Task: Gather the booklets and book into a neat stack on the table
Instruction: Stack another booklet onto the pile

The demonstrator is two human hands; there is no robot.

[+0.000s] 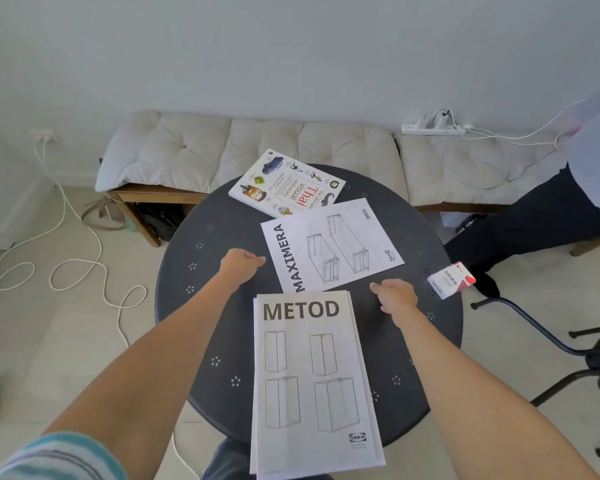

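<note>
On the round dark table (201, 317) lie three printed items. The METOD booklet (314, 382) is nearest me and overhangs the front edge. Beyond it the MAXIMERA booklet (329, 245) lies turned sideways. The Thai visual dictionary book (286, 185) rests at the far edge, tilted. My left hand (239, 263) hovers by the MAXIMERA booklet's left edge, fingers curled, holding nothing. My right hand (394, 294) hovers just below that booklet's lower right corner, fingers loosely bent, also holding nothing.
A small white and red box (451, 279) sits at the table's right edge. A cushioned bench (257, 143) runs behind the table. Another person's dark-trousered leg (534, 216) stands at right, by a black chair frame (568, 355). White cables (66, 265) trail on the floor at left.
</note>
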